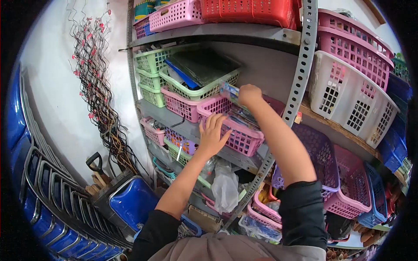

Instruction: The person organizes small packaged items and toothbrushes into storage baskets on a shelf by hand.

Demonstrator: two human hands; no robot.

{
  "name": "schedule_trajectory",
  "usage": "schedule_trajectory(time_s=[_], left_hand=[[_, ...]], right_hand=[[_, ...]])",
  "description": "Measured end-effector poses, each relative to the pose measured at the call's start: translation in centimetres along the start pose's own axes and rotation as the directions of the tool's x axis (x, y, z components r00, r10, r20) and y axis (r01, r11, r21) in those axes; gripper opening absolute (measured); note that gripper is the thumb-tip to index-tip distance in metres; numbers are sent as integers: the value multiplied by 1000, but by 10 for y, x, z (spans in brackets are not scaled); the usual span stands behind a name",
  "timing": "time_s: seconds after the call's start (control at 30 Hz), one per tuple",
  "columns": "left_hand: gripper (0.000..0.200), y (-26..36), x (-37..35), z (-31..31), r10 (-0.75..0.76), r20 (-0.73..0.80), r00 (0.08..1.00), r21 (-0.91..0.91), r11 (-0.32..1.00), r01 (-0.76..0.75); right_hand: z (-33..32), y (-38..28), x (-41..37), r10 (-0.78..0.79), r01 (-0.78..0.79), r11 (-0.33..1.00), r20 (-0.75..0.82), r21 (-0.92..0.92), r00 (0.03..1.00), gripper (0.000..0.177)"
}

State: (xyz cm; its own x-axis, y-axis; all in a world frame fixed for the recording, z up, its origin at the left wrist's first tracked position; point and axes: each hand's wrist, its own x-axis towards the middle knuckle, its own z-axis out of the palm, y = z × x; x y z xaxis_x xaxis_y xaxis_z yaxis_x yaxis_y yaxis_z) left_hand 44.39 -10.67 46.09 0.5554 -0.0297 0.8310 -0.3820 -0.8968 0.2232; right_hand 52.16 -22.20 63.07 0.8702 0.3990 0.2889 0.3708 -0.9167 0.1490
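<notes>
My right hand (251, 95) is closed on a blurred, colourful flat packet (229, 90), held above the back of a pink plastic basket (247, 142) on the middle shelf. Several thin, flat items lie inside that basket. The fingers of my left hand (212, 135) are stretched out against the basket's front rim and side. Just behind, a light green basket (200, 93) holds a black folder (202, 65) and a blue one. Another pink basket (182, 105) stands to the left of the one I touch.
A perforated metal post (301, 69) rises close to my right forearm. Red and pink baskets sit on the upper shelf (217, 34). A white basket (348, 102) stands on the right shelf. Blue chairs (56, 204) are stacked at left, near a clear plastic bag (225, 187).
</notes>
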Motion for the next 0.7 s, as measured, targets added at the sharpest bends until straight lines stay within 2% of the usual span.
schedule_trajectory(time_s=[0.07,0.1,0.13,0.2,0.23,0.5,0.53,0.6,0.63,0.7], left_hand=[[52,2,-2,0,21,-45,999,17,1000,-20],[52,2,-2,0,22,-44,999,23,1000,-21],[52,3,-2,0,20,-46,999,16,1000,-19],[51,3,-2,-1,17,-56,998,15,1000,-16],[51,2,-2,0,21,-63,998,6,1000,-21],[48,-2,-1,9,23,-119,993,-39,999,-28],[47,-2,-1,10,17,-127,992,-37,999,-22],[47,-4,0,12,11,-127,992,-39,999,-16],[47,-3,-1,14,6,-132,991,-42,999,-11],[47,-2,-1,15,0,-133,991,-54,999,-8]], right_hand=[[5,-11,15,213,-216,976,88,22,973,27],[10,-10,27,228,-232,973,152,7,962,33],[23,-5,44,223,-227,974,149,13,963,33],[55,15,83,323,-316,946,310,-75,894,35],[61,22,86,394,-407,913,273,-10,878,37],[49,27,40,486,-492,870,131,18,864,38],[72,33,55,485,-491,871,132,19,864,38],[139,48,95,495,-523,852,288,25,820,38],[140,49,99,498,-526,850,297,18,815,38],[133,46,111,473,-484,863,560,-142,680,35]])
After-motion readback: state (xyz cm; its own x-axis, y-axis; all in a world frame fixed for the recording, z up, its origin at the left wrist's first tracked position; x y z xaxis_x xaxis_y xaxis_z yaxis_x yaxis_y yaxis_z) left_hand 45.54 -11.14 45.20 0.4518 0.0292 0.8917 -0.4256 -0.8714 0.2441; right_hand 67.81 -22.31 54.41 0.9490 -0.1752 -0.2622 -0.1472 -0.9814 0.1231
